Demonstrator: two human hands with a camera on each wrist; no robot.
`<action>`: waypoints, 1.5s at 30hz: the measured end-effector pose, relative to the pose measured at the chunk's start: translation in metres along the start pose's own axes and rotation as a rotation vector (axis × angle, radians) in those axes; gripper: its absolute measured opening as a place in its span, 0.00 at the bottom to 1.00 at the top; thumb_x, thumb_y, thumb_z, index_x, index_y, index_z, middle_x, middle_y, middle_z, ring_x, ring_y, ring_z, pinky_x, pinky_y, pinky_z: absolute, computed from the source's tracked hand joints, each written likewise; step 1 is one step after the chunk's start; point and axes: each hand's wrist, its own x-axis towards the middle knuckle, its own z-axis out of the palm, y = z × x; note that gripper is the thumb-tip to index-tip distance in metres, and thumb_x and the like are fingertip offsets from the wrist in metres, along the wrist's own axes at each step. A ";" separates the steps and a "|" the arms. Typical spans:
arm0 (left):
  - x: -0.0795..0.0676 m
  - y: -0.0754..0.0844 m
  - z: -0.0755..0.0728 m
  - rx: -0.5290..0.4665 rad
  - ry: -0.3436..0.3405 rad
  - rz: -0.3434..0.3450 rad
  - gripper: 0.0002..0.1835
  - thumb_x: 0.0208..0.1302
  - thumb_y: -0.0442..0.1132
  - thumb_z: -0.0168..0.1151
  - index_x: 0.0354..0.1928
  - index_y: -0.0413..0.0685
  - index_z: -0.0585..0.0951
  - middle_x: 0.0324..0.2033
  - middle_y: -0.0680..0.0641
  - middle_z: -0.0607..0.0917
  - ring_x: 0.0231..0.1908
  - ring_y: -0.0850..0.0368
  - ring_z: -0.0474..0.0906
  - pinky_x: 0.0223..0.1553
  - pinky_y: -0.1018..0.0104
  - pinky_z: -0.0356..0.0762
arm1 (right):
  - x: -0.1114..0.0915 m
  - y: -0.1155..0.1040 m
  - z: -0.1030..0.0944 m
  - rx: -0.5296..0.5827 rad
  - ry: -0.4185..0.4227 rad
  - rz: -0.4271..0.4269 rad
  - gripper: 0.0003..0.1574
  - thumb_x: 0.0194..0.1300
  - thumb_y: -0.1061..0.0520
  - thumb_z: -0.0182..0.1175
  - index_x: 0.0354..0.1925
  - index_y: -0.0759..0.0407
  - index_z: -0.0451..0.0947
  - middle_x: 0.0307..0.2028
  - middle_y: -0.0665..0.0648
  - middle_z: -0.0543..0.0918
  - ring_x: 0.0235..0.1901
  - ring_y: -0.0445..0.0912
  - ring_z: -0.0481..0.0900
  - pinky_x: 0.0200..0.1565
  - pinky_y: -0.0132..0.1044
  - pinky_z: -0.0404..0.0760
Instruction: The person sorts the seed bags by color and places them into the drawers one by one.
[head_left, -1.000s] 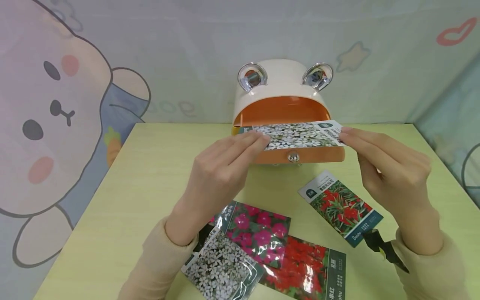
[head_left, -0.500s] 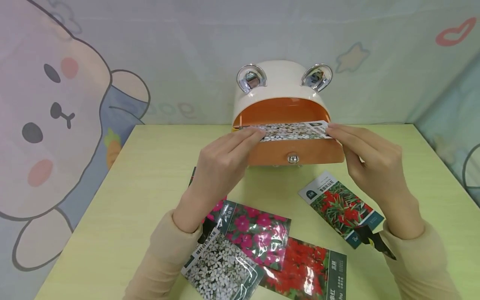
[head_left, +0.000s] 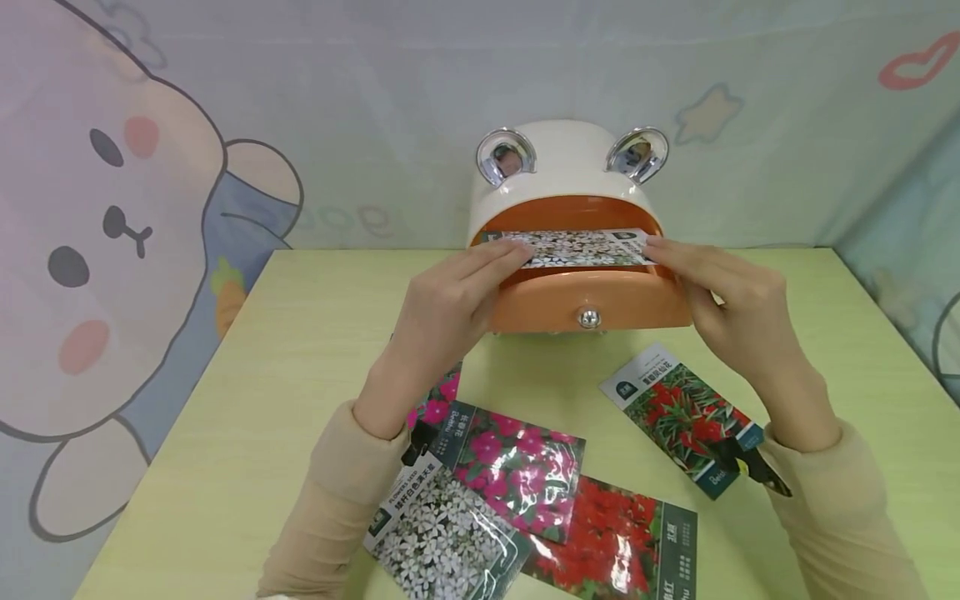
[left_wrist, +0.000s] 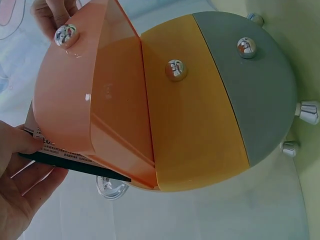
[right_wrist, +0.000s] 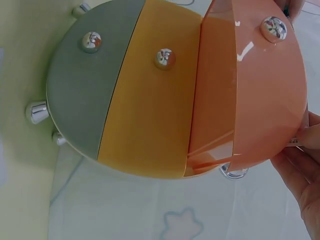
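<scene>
White-flowered seed packet [head_left: 581, 248], its ends pinched between thumb and fingers of the left hand [head_left: 450, 296] and right hand [head_left: 738, 300], has moved back past the pulled-out orange drawer's [head_left: 592, 304] front, so now lies over its interior; contact inside is hidden.

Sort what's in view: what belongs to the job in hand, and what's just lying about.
In use, it seems:
white-flower packet, held by the left hand and right hand
open orange drawer
its box

Lying about, perhaps for later:
another white-flower packet
pink-flower packet
two red-flower packets
</scene>
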 end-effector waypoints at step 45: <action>0.017 -0.032 0.023 -0.144 -0.178 -0.127 0.15 0.67 0.34 0.58 0.54 0.50 0.83 0.50 0.49 0.86 0.50 0.54 0.84 0.47 0.64 0.82 | 0.011 0.041 0.009 -0.004 -0.136 0.007 0.24 0.56 0.78 0.58 0.47 0.59 0.85 0.42 0.62 0.88 0.42 0.53 0.87 0.36 0.11 0.64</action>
